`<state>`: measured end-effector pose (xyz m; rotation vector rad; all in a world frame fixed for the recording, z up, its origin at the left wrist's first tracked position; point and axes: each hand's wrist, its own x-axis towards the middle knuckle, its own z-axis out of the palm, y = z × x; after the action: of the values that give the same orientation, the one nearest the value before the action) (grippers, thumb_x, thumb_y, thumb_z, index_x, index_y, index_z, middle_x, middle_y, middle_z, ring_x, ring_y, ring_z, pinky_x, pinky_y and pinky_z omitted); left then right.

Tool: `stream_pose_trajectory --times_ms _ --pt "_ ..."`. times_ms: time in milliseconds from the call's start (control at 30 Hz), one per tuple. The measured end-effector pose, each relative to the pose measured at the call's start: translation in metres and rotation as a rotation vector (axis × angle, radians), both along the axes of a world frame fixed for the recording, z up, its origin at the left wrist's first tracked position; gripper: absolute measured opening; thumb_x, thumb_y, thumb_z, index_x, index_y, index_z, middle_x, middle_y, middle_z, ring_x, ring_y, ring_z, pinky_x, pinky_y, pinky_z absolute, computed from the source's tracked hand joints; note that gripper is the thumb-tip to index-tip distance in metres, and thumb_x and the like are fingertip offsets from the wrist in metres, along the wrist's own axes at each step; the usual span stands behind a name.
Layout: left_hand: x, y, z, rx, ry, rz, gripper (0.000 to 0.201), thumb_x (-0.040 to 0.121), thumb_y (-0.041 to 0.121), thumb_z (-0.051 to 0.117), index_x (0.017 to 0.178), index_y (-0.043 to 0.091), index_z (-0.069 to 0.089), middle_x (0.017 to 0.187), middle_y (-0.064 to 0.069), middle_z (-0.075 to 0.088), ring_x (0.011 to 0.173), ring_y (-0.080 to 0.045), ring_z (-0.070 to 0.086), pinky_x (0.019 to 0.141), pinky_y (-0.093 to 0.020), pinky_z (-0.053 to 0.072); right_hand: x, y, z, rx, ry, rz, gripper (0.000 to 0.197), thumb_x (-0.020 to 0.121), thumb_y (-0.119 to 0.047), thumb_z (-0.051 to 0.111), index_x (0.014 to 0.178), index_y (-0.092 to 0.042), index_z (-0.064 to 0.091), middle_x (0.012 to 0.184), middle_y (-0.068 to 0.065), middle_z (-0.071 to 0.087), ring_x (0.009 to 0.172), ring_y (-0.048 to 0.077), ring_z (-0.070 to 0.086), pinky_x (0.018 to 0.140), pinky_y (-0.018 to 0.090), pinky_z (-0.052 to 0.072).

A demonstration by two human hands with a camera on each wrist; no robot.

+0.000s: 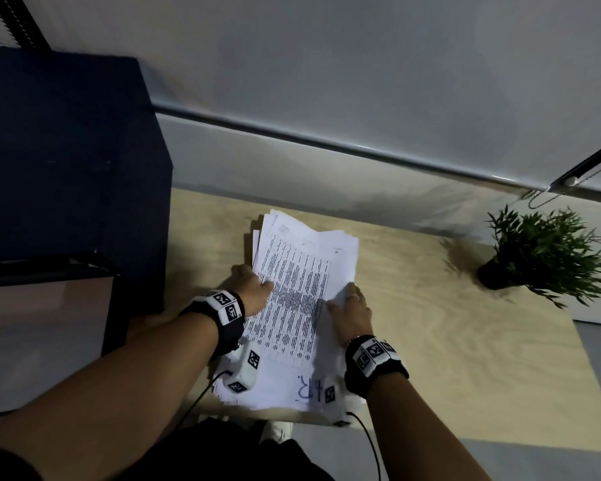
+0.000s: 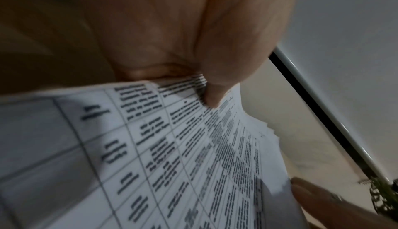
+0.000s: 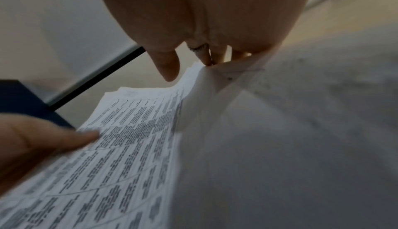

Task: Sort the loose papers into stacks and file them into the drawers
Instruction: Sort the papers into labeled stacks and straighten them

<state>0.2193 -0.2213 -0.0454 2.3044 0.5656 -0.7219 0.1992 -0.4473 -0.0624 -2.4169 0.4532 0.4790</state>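
A thick stack of printed papers lies on the wooden table, its top sheet covered in table text. My left hand grips the stack's left edge; in the left wrist view the thumb presses down on the top sheet. My right hand holds the right edge, where the paper curls upward. From the right wrist, its fingers pinch the raised sheet edge, and the left hand shows across the page. The dark blue drawer cabinet stands to the left.
A small potted plant stands at the table's far right. The wall with a metal rail runs behind the table. A dark-framed compartment sits below the cabinet top at the left. Cables trail from both wristbands.
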Motion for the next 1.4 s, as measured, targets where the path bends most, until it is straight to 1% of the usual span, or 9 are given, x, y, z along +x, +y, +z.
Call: stream_pose_trajectory --times_ms 233,367,467,667,800,933,1033,1167,1400 --pt "-0.007 0.009 0.009 -0.331 -0.213 0.096 0.055 0.089 0.018 0.071 0.14 0.017 0.049 0.136 0.0 0.059 0.119 -0.02 0.058 0.097 -0.029 0.044 -0.004 -0.016 -0.001 0.19 -0.124 -0.176 0.1 0.068 -0.04 0.086 0.146 -0.006 0.034 0.139 0.006 0.052 0.122 0.024 0.053 0.103 0.031 0.042" --pt "-0.006 0.017 0.054 -0.741 -0.353 0.181 0.05 0.091 -0.004 0.062 0.137 0.013 0.053 0.127 -0.001 0.067 0.114 -0.012 0.064 0.106 -0.037 0.046 0.017 -0.029 0.046 0.585 -0.272 -0.299 0.059 0.068 -0.018 0.088 0.12 -0.012 0.061 0.103 0.001 0.074 0.083 0.013 0.072 0.073 0.03 0.055" --pt "0.004 0.02 0.086 -0.804 -0.509 0.182 0.046 0.091 -0.009 0.058 0.135 0.003 0.051 0.126 -0.006 0.067 0.104 0.003 0.066 0.092 -0.017 0.051 0.033 -0.023 0.094 0.726 -0.41 -0.29 0.03 0.073 -0.014 0.084 0.098 -0.005 0.072 0.082 0.002 0.077 0.068 0.017 0.072 0.063 0.035 0.057" --pt "0.007 0.016 0.117 -0.531 -0.86 0.13 0.052 0.097 0.009 0.058 0.145 0.01 0.037 0.14 0.001 0.055 0.129 -0.005 0.05 0.108 -0.018 0.039 0.029 0.008 0.155 0.867 -0.75 -0.215 0.022 0.079 0.007 0.074 0.078 -0.015 0.072 0.073 -0.008 0.074 0.072 0.011 0.068 0.071 0.028 0.058" --pt "-0.004 0.015 0.106 -0.401 -0.724 0.031 0.063 0.092 0.039 0.066 0.132 -0.008 0.051 0.126 -0.039 0.052 0.122 -0.044 0.053 0.1 -0.047 0.042 0.018 0.017 0.153 0.77 -0.802 -0.207 0.033 0.069 0.001 0.085 0.089 -0.023 0.073 0.091 -0.008 0.076 0.086 0.007 0.072 0.08 0.027 0.058" --pt "0.003 0.019 0.107 -0.502 -0.664 0.02 0.092 0.07 0.078 0.064 0.142 0.024 0.045 0.134 0.01 0.052 0.128 -0.016 0.054 0.114 -0.026 0.036 0.018 0.019 0.162 0.779 -0.849 -0.271 0.041 0.067 -0.001 0.087 0.106 -0.004 0.071 0.099 0.005 0.076 0.091 0.016 0.072 0.087 0.039 0.058" --pt "0.006 0.012 0.128 -0.6 -0.691 0.058 0.098 0.071 0.062 0.068 0.147 0.021 0.022 0.129 0.04 0.04 0.123 0.0 0.05 0.1 -0.004 0.03 0.016 0.023 0.183 0.844 -0.909 -0.296 0.059 0.073 0.002 0.081 0.126 -0.004 0.055 0.109 0.002 0.07 0.099 0.011 0.069 0.093 0.033 0.056" --pt "0.005 0.003 0.15 -0.747 -0.92 0.2 0.062 0.085 0.037 0.063 0.134 0.02 0.03 0.11 0.02 0.059 0.089 0.016 0.062 0.085 -0.009 0.049 0.022 0.029 0.202 0.753 -1.034 -0.214 0.038 0.085 -0.005 0.073 0.12 -0.009 0.059 0.104 -0.009 0.066 0.098 0.015 0.067 0.089 0.039 0.057" --pt "0.01 -0.01 0.169 -0.726 -1.243 0.291 0.047 0.092 0.038 0.054 0.128 0.007 0.052 0.116 0.012 0.057 0.103 0.007 0.058 0.086 -0.011 0.047 0.029 0.034 0.207 0.651 -1.138 -0.233 0.012 0.091 -0.011 0.067 0.098 -0.002 0.068 0.085 0.0 0.071 0.078 0.009 0.068 0.072 0.025 0.055"
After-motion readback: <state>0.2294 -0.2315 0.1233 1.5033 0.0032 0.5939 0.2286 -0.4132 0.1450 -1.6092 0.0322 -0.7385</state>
